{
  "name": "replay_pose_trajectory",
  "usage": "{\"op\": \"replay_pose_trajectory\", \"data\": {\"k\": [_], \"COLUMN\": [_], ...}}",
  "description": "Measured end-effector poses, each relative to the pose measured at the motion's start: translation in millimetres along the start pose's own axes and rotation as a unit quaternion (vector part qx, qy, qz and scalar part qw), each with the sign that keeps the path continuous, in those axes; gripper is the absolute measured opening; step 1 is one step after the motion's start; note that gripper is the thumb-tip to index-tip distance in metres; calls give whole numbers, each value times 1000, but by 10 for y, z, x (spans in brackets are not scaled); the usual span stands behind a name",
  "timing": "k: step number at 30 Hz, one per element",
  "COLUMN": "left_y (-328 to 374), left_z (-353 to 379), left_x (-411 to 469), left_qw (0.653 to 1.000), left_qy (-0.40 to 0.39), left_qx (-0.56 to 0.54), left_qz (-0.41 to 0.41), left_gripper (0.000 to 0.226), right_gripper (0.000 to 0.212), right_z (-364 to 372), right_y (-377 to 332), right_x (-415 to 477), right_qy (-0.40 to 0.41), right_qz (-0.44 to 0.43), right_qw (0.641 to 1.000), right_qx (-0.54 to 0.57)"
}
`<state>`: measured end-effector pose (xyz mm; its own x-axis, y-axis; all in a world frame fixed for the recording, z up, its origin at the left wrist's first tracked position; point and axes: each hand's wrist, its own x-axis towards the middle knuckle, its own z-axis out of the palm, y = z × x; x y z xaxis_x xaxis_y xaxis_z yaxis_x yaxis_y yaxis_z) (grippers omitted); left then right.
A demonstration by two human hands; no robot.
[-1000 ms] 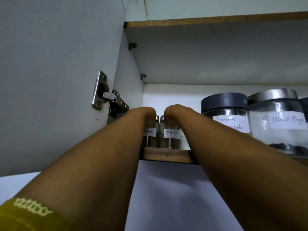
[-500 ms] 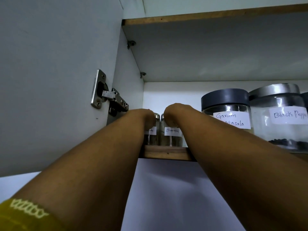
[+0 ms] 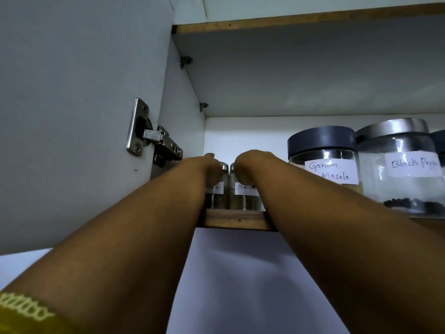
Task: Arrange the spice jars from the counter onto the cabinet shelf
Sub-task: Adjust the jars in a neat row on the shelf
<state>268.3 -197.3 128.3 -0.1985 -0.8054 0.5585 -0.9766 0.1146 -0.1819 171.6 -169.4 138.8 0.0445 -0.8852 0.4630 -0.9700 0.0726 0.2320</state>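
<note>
Left hand [image 3: 209,168] wraps a small glass spice jar with silver cap [image 3: 219,189], label partly hidden. Right hand [image 3: 245,168] grips its neighbour at 3 o'clock, the small glass jar labelled "Cinnamon" [image 3: 243,195]. Both stand on the wooden-edged cabinet shelf [image 3: 237,220]. Further toward 3: grey-lidded glass jar "Garam Masala" [image 3: 323,160], silver-lidded "Black Pepp…" jar [image 3: 399,167].

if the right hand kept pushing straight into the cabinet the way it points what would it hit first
Probably only the white back wall of the cabinet. The right hand sits on the cinnamon jar, so the jar would slide back with it. Nothing shows behind it, though depth is hard to judge.
</note>
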Motion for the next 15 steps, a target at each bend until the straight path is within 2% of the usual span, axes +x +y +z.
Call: {"op": "replay_pose_trajectory", "data": {"k": [1, 3, 8, 12, 15], "left_y": [-4, 12, 180, 310, 305], "left_z": [-6, -72, -200, -307, -435], "left_x": [25, -14, -253, -452, -611], "left_qw": [1000, 997, 967, 949, 937], "left_qy": [18, 67, 204, 265, 288], "left_qx": [8, -45, -149, -166, -194], "left_qz": [3, 0, -23, -42, -41], "left_gripper": [48, 46, 26, 26, 25], "right_gripper": [43, 41, 43, 50, 60], "right_z": [22, 48, 40, -3, -147], "right_y": [14, 13, -14, 62, 116], "right_x": [54, 86, -60, -297, -487], "right_qy": [7, 44, 242, 281, 309], "right_qz": [5, 16, -18, -50, -86], "right_qw": [1000, 999, 970, 954, 942], "right_qx": [16, 13, -18, -91, -96]}}
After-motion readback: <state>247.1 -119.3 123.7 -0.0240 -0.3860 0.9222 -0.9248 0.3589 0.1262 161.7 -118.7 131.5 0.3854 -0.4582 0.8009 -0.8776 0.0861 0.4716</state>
